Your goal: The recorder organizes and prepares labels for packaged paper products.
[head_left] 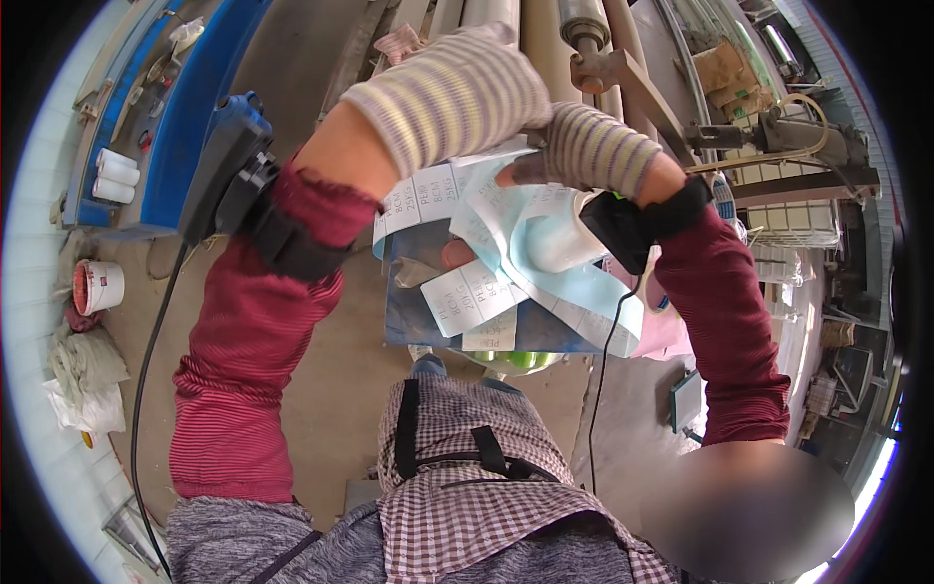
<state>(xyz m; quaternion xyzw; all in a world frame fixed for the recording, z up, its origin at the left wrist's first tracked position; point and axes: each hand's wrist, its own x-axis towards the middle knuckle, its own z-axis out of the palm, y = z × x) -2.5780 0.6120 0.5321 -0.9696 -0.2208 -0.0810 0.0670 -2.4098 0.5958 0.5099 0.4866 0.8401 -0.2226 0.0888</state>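
A worker's gloved left hand [457, 97] closed over a bundle of white printed labels on pale blue backing strip [525, 243], held chest-high; the gloved right hand [598, 151] pinched its upper edge, several labels hanging loose, most apparently unsorted.

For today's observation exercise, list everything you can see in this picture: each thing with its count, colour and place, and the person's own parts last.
paper labels: a bunch, white and pale blue, centre, between the hands
flat sheet: one, blue-grey, under the labels
white rolls: two, far left, beside a blue bench
bucket: one, white, left on the floor
pipes: several, beige, top centre
left hand: striped knit glove, above the labels
right hand: striped knit glove, bare fingertip on the labels
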